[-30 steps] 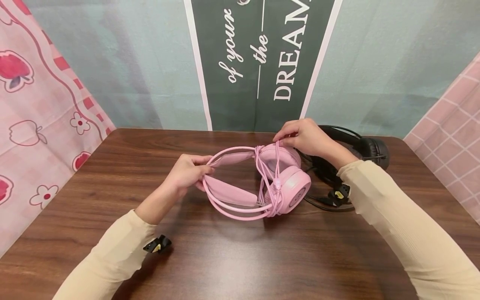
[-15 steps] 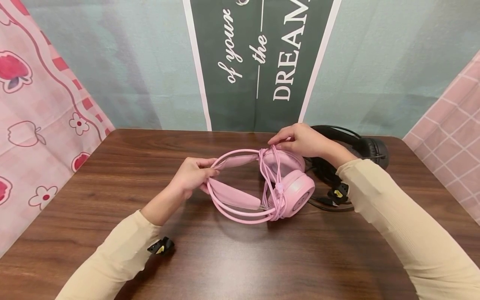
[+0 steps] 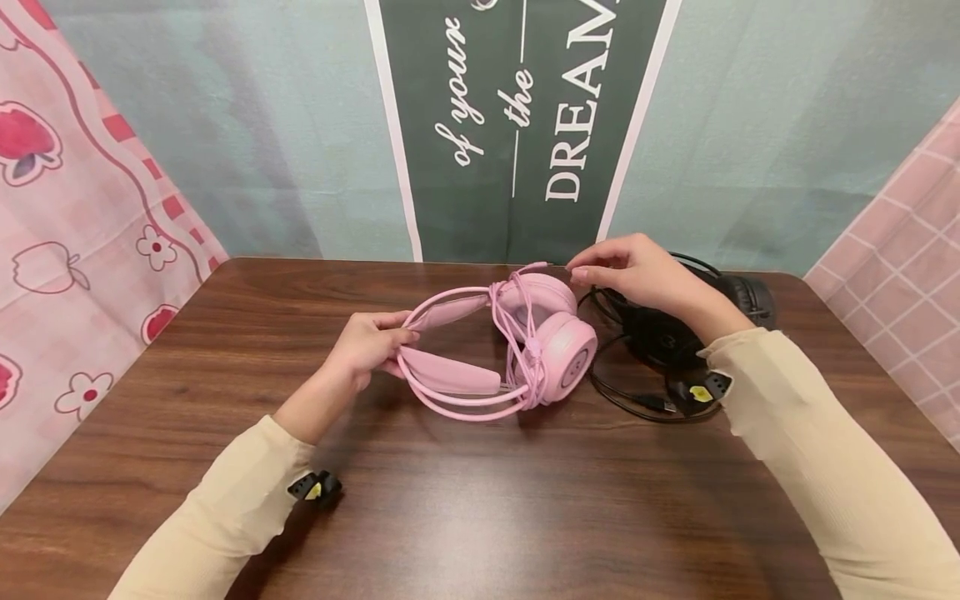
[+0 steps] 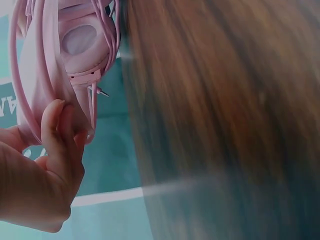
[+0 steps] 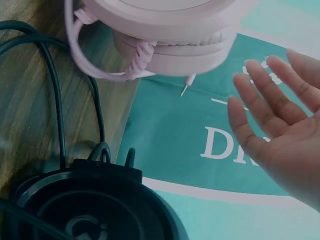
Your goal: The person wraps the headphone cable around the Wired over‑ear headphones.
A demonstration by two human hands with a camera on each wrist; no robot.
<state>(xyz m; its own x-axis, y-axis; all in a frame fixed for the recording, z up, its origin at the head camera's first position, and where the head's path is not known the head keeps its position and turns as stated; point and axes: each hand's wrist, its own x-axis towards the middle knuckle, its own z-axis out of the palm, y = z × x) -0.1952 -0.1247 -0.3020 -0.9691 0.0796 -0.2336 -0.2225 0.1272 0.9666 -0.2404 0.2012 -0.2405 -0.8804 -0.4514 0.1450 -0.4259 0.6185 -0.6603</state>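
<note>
Pink headphones (image 3: pixel 558 358) are held over the table, their cable wound around the ear cups. My left hand (image 3: pixel 371 343) grips the top of the headband, with fingers curled round it in the left wrist view (image 4: pixel 55 145). A short metal plug (image 4: pixel 102 92) pokes out beside one ear cup. Just right of the pink ear cups, my right hand (image 3: pixel 637 271) is in the air, apart from them. Its fingers are extended and hold nothing in the right wrist view (image 5: pixel 280 110). Beneath and behind that hand lie black headphones (image 3: pixel 663 333), partly covered by the forearm.
The black headphones' cable (image 3: pixel 622 392) loops on the brown wooden table (image 3: pixel 480 500), with a USB plug (image 3: pixel 656 403) at its end. Behind the table hangs a cloth with lettering (image 3: pixel 517 125). Pink patterned cloths stand at the left (image 3: pixel 90 250) and right.
My right hand has let go of the pink cable and moved to the right. The pink headphones have shifted slightly left and up in my left hand's grip.
</note>
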